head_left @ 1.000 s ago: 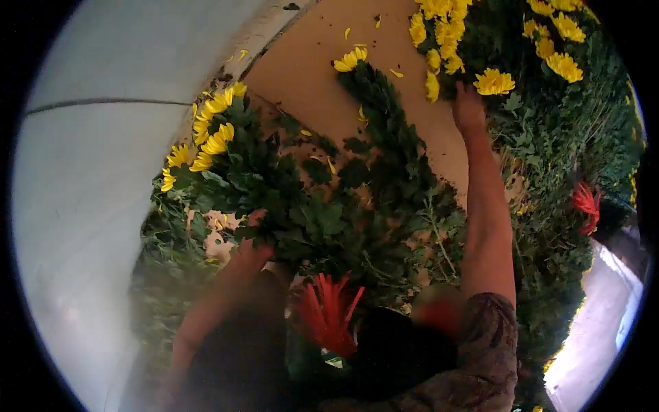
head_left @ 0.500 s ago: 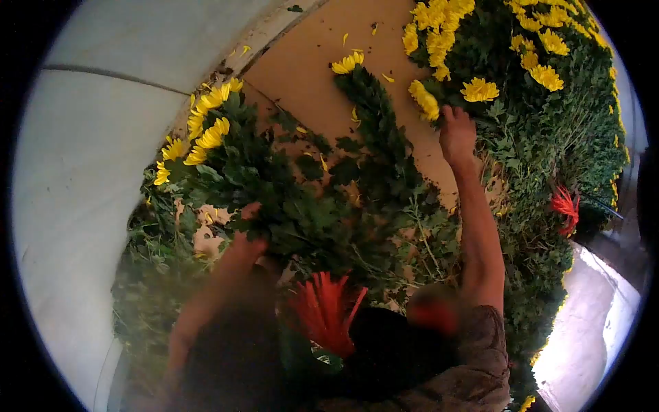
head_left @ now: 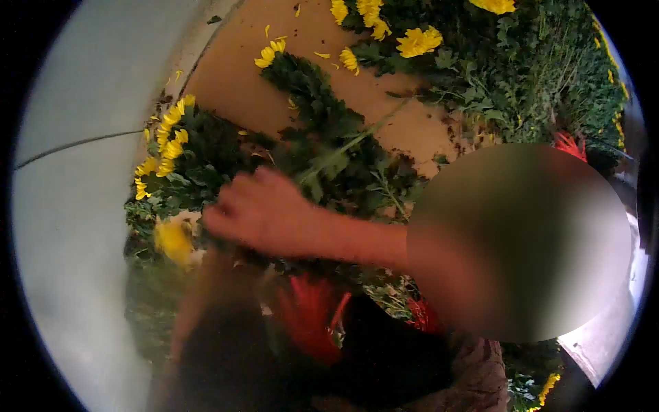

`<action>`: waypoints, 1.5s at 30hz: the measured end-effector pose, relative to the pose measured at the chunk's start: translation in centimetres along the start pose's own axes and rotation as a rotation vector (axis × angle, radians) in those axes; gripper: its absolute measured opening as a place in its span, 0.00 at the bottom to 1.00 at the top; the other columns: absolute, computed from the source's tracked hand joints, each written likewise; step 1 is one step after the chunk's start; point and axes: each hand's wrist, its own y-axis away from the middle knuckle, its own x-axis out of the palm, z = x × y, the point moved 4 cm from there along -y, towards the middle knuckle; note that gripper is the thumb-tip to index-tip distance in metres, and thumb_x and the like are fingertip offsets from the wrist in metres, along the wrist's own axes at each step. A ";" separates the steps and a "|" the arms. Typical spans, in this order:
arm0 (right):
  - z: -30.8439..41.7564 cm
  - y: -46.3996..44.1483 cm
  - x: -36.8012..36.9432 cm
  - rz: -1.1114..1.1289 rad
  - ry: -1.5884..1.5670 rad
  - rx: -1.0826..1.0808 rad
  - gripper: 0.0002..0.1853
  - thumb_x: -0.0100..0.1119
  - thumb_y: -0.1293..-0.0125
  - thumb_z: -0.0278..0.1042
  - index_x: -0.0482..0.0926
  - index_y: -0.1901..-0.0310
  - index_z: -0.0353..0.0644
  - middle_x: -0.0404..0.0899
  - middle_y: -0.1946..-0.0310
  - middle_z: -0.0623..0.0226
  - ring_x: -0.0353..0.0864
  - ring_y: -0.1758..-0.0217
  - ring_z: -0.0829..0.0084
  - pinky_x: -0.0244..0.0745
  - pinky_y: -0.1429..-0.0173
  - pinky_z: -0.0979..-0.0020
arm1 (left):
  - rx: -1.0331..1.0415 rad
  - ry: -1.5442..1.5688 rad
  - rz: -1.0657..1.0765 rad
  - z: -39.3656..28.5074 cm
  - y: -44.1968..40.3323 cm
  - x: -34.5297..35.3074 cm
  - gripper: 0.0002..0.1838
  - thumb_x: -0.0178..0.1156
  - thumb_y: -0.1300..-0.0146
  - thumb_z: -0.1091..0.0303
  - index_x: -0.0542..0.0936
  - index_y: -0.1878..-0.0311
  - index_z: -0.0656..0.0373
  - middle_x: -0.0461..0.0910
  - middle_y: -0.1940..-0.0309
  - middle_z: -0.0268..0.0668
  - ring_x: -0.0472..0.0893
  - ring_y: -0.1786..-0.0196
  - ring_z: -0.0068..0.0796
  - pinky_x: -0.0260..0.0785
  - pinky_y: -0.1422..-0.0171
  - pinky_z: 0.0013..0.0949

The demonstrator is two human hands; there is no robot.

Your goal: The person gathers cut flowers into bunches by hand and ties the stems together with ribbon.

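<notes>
My right hand (head_left: 257, 209) reaches across to the left, closed around the stem of a yellow chrysanthemum (head_left: 173, 242). Its blurred bloom hangs at the lower left of my fist, and the leafy stem runs out toward the upper right. Beneath it, my left hand (head_left: 213, 271) is mostly covered by my right hand and blurred, so its fingers do not show. A bunch of chrysanthemums (head_left: 168, 141), blooms lined up at the left, lies just above both hands with its dark leaves partly behind my right hand. Another chrysanthemum (head_left: 271, 53) lies beyond.
Brown sheeting (head_left: 233, 75) with loose petals lies beneath the flowers. A large heap of chrysanthemums (head_left: 515, 82) fills the upper right. Red strands (head_left: 309, 309) hang near my lap, with more red strands (head_left: 570, 146) at the right. A pale surface (head_left: 75, 220) borders the left.
My right hand has come from the heap at the upper right down to the left, bringing a chrysanthemum over my left hand. The whole view has shifted, so the flowers appear further left and higher.
</notes>
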 end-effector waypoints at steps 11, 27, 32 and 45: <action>-13.1 5.2 5.2 0.376 0.174 0.257 0.32 0.63 0.43 0.39 0.64 0.36 0.50 0.76 0.53 0.57 0.75 0.51 0.54 0.69 0.44 0.58 | 0.449 -0.572 0.147 -2.1 1.6 0.7 0.23 0.57 0.38 0.74 0.67 0.39 0.61 0.74 0.45 0.40 0.75 0.46 0.32 0.66 0.38 0.34; 0.9 6.3 5.7 0.508 -0.423 0.965 0.19 0.45 0.28 0.36 0.65 0.42 0.31 0.76 0.73 0.43 0.76 0.70 0.48 0.69 0.66 0.60 | 0.808 -1.011 0.035 -4.8 2.1 1.8 0.16 0.53 0.38 0.69 0.76 0.49 0.64 0.79 0.53 0.43 0.78 0.51 0.37 0.69 0.42 0.37; 1.3 6.5 6.8 0.424 -0.201 0.693 0.17 0.46 0.30 0.33 0.64 0.43 0.35 0.74 0.80 0.48 0.76 0.77 0.49 0.67 0.73 0.55 | 0.673 -0.969 0.047 -5.8 1.8 3.4 0.15 0.51 0.37 0.66 0.77 0.50 0.62 0.80 0.54 0.40 0.78 0.52 0.36 0.69 0.42 0.37; 1.1 6.9 7.4 0.621 -0.023 0.687 0.15 0.50 0.36 0.32 0.66 0.49 0.39 0.77 0.82 0.55 0.79 0.78 0.50 0.72 0.74 0.52 | -0.082 0.516 0.302 -2.6 1.0 3.4 0.15 0.51 0.35 0.72 0.76 0.47 0.67 0.79 0.51 0.38 0.78 0.50 0.29 0.70 0.43 0.33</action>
